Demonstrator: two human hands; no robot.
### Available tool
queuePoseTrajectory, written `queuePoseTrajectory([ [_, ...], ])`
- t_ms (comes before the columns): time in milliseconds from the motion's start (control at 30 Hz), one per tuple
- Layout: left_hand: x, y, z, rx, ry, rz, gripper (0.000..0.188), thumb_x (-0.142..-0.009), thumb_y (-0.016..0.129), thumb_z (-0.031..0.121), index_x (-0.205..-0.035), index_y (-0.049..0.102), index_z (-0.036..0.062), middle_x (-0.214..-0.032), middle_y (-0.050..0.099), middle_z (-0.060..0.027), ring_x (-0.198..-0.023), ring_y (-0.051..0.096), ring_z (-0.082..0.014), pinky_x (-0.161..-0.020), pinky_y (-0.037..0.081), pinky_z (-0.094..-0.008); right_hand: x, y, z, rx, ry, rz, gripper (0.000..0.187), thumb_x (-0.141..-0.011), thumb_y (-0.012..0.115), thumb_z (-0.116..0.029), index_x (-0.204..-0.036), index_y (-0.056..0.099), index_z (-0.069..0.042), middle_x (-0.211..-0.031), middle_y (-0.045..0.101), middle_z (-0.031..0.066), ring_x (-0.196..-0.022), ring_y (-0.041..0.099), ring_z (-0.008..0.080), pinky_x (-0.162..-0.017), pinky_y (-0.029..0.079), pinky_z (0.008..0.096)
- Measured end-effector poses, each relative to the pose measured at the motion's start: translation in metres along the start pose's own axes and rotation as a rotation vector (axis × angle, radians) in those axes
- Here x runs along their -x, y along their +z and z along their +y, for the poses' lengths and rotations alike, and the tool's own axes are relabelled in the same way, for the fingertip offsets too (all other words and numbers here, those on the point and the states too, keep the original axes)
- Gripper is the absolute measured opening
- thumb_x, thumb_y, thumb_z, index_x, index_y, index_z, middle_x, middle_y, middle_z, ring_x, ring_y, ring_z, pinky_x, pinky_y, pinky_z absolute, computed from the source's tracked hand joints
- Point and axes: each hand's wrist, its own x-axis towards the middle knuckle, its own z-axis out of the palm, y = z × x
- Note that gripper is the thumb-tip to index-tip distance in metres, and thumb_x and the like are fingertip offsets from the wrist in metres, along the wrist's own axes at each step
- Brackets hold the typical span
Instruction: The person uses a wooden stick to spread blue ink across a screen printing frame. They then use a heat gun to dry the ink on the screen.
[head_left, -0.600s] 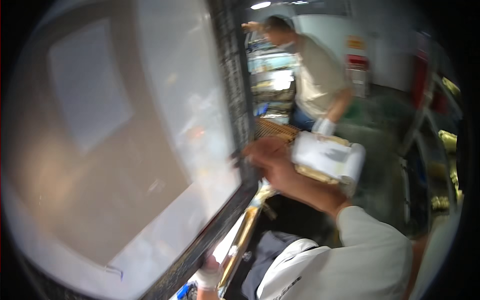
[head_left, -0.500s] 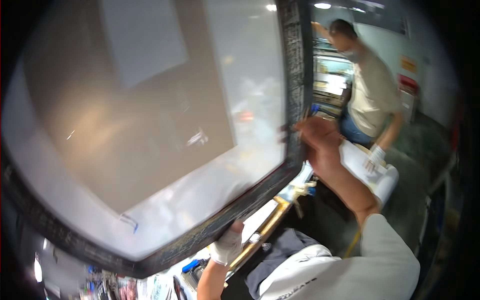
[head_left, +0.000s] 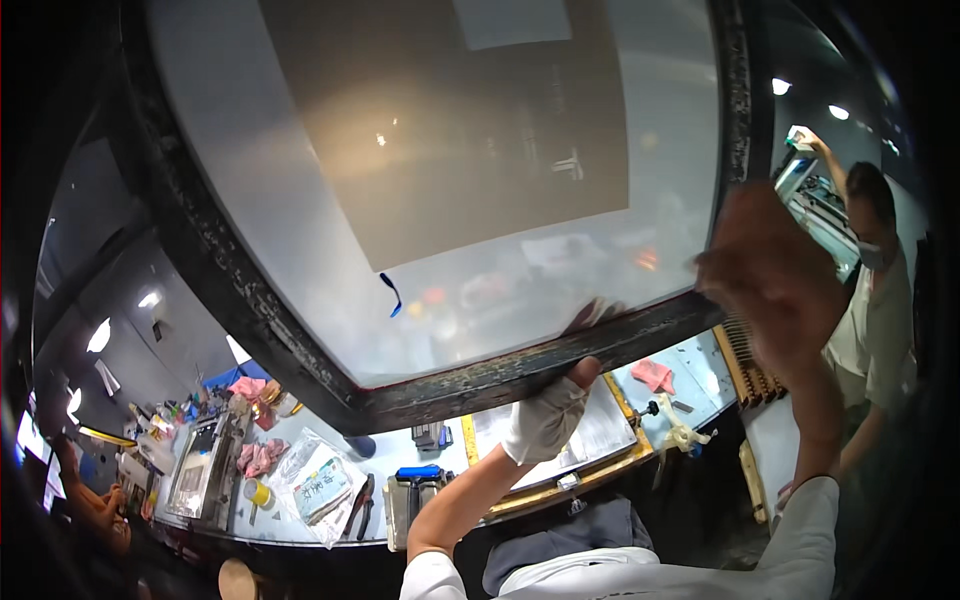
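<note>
A large screen-printing frame (head_left: 480,385) with dark, worn bars is raised in front of me, tilted over the bench. Its mesh carries a brown-grey coated area (head_left: 470,150) with a pale rectangle at the top. A short blue mark (head_left: 390,295) shows near the lower corner of that coating. My left hand (head_left: 550,412), in a white glove with the thumb bare, grips the bottom bar; its other fingers are partly hidden. At the lower right corner of the frame is my bare right hand (head_left: 765,275), its fingers smeared by motion.
Below the frame, a yellow-edged board (head_left: 560,480) holds white sheets. On the bench to the left lie a bagged packet (head_left: 322,490), pliers (head_left: 360,508), pink cloths (head_left: 262,457) and a yellow-labelled jar (head_left: 257,492). Another person (head_left: 875,310) stands at the right; someone's arm (head_left: 95,500) shows far left.
My view has swung left, so the frame sits farther right and higher in it. More of the bench shows. My left hand stays on the bottom bar; my right hand has blurred.
</note>
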Motion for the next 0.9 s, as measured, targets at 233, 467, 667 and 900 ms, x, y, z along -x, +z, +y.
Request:
queuePoseTrajectory([
  [233, 0.008, -0.010, 0.005, -0.282, 0.013, 0.145, 0.033, -0.095, 0.060, 0.011, -0.126, 0.055, 0.0012, -0.119, 0.059, -0.0074, -0.105, 0.052, -0.0149, -0.094, 0.041, -0.0259, -0.038, 0.072, 0.008, -0.017, -0.246, -0.052, 0.030, -0.069, 0.080, -0.011, -0.097, 0.071, -0.005, -0.076, 0.060, 0.0026, -0.067, 0.052, 0.0170, -0.061, 0.041, 0.0324],
  [467, 0.010, -0.035, -0.002, 0.049, -0.123, 0.169, 0.032, -0.093, 0.064, 0.018, -0.121, 0.060, 0.0033, -0.118, 0.060, -0.0061, -0.105, 0.052, -0.0130, -0.094, 0.042, -0.0264, -0.063, 0.112, 0.008, -0.055, -0.355, 0.022, 0.029, -0.066, 0.080, -0.012, -0.092, 0.068, -0.005, -0.071, 0.059, 0.0020, -0.066, 0.054, 0.0172, -0.058, 0.041, 0.0317],
  [667, 0.010, -0.027, 0.007, -0.032, -0.048, 0.196, 0.030, -0.093, 0.066, 0.018, -0.118, 0.062, 0.0035, -0.114, 0.063, -0.0047, -0.101, 0.054, -0.0106, -0.090, 0.045, -0.0265, -0.078, 0.142, 0.011, -0.028, -0.397, 0.123, 0.020, -0.062, 0.077, -0.010, -0.076, 0.062, -0.007, -0.065, 0.053, 0.0012, -0.063, 0.051, 0.0174, -0.058, 0.040, 0.0314],
  [900, 0.009, -0.041, -0.002, 0.028, -0.067, 0.178, 0.031, -0.091, 0.068, 0.021, -0.116, 0.064, 0.0036, -0.112, 0.064, -0.0043, -0.098, 0.057, -0.0109, -0.087, 0.048, -0.0283, -0.080, 0.156, 0.011, -0.030, -0.397, 0.085, 0.023, -0.061, 0.083, -0.004, -0.080, 0.069, -0.006, -0.064, 0.056, 0.0014, -0.062, 0.053, 0.0157, -0.057, 0.039, 0.0298],
])
